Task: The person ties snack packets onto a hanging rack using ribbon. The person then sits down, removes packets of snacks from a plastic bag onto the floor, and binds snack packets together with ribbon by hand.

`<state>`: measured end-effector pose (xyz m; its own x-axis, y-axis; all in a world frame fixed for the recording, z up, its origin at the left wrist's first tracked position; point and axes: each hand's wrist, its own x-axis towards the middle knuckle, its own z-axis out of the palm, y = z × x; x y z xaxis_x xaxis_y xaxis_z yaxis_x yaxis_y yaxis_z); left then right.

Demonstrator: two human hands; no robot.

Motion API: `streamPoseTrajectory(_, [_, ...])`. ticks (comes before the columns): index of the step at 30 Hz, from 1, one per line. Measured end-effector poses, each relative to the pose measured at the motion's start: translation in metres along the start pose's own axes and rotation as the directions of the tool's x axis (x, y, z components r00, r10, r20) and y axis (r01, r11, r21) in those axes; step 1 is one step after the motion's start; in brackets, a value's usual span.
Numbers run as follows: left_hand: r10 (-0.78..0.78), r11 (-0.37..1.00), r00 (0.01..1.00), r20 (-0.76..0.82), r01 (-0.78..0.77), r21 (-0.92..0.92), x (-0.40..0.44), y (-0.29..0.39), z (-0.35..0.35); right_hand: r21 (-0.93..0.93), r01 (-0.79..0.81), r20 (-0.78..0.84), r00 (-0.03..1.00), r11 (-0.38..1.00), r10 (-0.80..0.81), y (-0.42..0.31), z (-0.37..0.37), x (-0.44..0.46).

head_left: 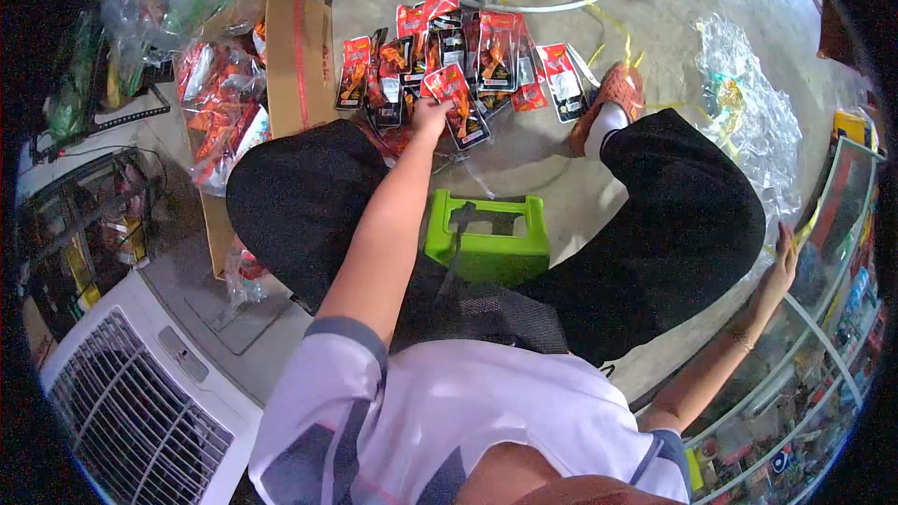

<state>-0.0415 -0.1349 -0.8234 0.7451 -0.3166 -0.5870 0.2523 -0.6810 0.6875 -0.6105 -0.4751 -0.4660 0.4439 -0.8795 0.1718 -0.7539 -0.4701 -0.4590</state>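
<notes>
My left hand (430, 118) is closed on the edge of a red and black snack packet (456, 105), which lies tilted over the near side of a pile. Around it several similar packets (498, 47) are heaped on the floor, with pictures of orange-brown food on them. Out at the far right, my right hand (780, 266) has its fingers stretched out beside the glass display case (795, 365) and the edge of a clear plastic sheet (758, 131). Whether it touches either one I cannot tell. No object shows in it.
An open cardboard box (297, 56) with red packets in clear bags (223, 103) stands left of the pile. A green plastic stool (488, 234) sits between my legs. A white metal ring-base stand (561, 9) is beyond the pile. A white air cooler (140, 393) stands at lower left.
</notes>
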Motion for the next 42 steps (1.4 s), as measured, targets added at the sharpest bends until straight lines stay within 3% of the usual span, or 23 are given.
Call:
streamPoseTrajectory(2, [0.026, 0.958, 0.988, -0.151, -0.068, -0.279, 0.008, 0.004, 0.026, 0.493, -0.26, 0.019, 0.957, 0.83, 0.289, -0.083, 0.024, 0.018])
streamPoseTrajectory(4, [-0.03, 0.897, 0.944, -0.33, -0.12, -0.425, 0.052, -0.032, 0.067, 0.456, -0.275, -0.003, 0.951, 0.847, 0.311, -0.14, 0.029, 0.043])
streamPoseTrajectory(6, [-0.109, 0.966, 0.961, -0.253, 0.042, -0.256, 0.082, -0.064, 0.082, 0.405, -0.268, -0.005, 0.956, 0.874, 0.295, -0.188, 0.032, 0.063])
streamPoseTrajectory(8, [-0.102, 0.994, 0.982, -0.161, 0.108, 0.033, 0.049, -0.025, 0.068, 0.351, -0.23, 0.013, 0.97, 0.907, 0.241, -0.22, 0.037, 0.08])
streamPoseTrajectory(9, [0.02, 0.962, 0.988, -0.156, 0.023, 0.271, 0.0, 0.032, 0.048, 0.435, -0.18, 0.065, 0.984, 0.883, 0.168, -0.221, 0.041, 0.089])
streamPoseTrajectory(10, [0.039, 0.951, 0.994, -0.1, -0.006, 0.31, -0.005, 0.04, 0.043, 0.521, -0.13, 0.107, 0.99, 0.843, 0.087, -0.221, 0.048, 0.099])
streamPoseTrajectory(12, [0.069, 0.92, 0.998, 0.002, -0.064, 0.387, -0.011, 0.047, 0.028, 0.345, -0.111, 0.2, 0.979, 0.932, 0.042, -0.241, 0.062, 0.117])
streamPoseTrajectory(14, [0.235, 0.828, 0.972, -0.014, -0.192, 0.527, -0.034, 0.074, 0.005, 0.215, 0.314, 0.247, 0.898, 0.925, -0.363, -0.285, 0.075, 0.12])
streamPoseTrajectory(16, [0.473, 0.646, 0.88, 0.03, -0.37, 0.668, -0.031, 0.075, -0.016, 0.219, 0.462, 0.416, 0.752, 0.859, -0.511, -0.307, 0.07, 0.123])
streamPoseTrajectory(17, [0.737, 0.46, 0.664, 0.127, -0.629, 0.627, -0.017, 0.07, -0.03, 0.229, 0.527, 0.493, 0.662, 0.818, -0.565, -0.318, 0.067, 0.122])
streamPoseTrajectory(18, [0.611, 0.429, 0.734, 0.297, -0.622, 0.656, -0.07, 0.144, -0.062, 0.196, 0.547, 0.486, 0.667, 0.814, -0.565, -0.332, 0.063, 0.119])
streamPoseTrajectory(20, [0.477, 0.652, 0.8, 0.363, -0.599, 0.465, -0.091, 0.197, -0.1, 0.173, 0.584, 0.41, 0.69, 0.793, -0.597, -0.354, 0.06, 0.117])
streamPoseTrajectory(22, [0.471, 0.701, 0.802, 0.366, -0.593, 0.397, -0.103, 0.228, -0.135, 0.24, 0.61, 0.185, 0.735, 0.755, -0.653, -0.363, 0.078, 0.12])
streamPoseTrajectory(24, [0.484, 0.849, 0.806, 0.34, -0.527, 0.041, -0.158, 0.272, -0.164, 0.386, 0.532, 0.123, 0.78, 0.753, -0.614, -0.378, 0.092, 0.111])
streamPoseTrajectory(26, [0.512, 0.853, 0.795, 0.327, -0.423, -0.307, -0.178, 0.284, -0.179, 0.531, 0.32, 0.302, 0.794, 0.785, -0.528, -0.403, 0.098, 0.096])
streamPoseTrajectory(28, [0.534, 0.704, 0.798, 0.28, -0.237, -0.67, -0.198, 0.291, -0.185, 0.665, 0.207, 0.339, 0.772, 0.718, -0.537, -0.395, 0.145, 0.094])
streamPoseTrajectory(30, [0.529, 0.532, 0.81, 0.252, -0.085, -0.842, -0.196, 0.281, -0.178, 0.758, 0.155, 0.37, 0.698, 0.634, -0.613, -0.406, 0.166, 0.087])
streamPoseTrajectory(31, [0.458, 0.54, 0.85, 0.261, -0.033, -0.841, -0.193, 0.278, -0.177, 0.756, 0.041, 0.445, 0.701, 0.654, -0.558, -0.412, 0.168, 0.082])
streamPoseTrajectory(34, [0.56, 0.584, 0.673, 0.483, 0.093, -0.807, -0.182, 0.274, -0.177, 0.747, -0.074, 0.529, 0.668, 0.661, -0.523, -0.431, 0.16, 0.078])
streamPoseTrajectory(35, [0.522, 0.571, 0.715, 0.465, 0.113, -0.813, -0.181, 0.274, -0.169, 0.788, 0.045, 0.423, 0.686, 0.614, -0.592, -0.429, 0.171, 0.08])
streamPoseTrajectory(38, [0.595, 0.386, 0.467, 0.654, 0.548, -0.743, -0.168, 0.276, -0.162, 0.756, -0.034, 0.446, 0.758, 0.654, -0.476, -0.439, 0.172, 0.075])
streamPoseTrajectory(39, [0.213, 0.352, 0.786, 0.581, 0.493, -0.796, -0.21, 0.305, -0.162, 0.737, -0.085, 0.513, 0.717, 0.671, -0.472, -0.437, 0.173, 0.076])
streamPoseTrajectory(42, [0.236, 0.401, 0.759, 0.607, 0.492, -0.773, -0.221, 0.313, -0.157, 0.806, 0.122, 0.36, 0.676, 0.579, -0.643, -0.432, 0.19, 0.075])
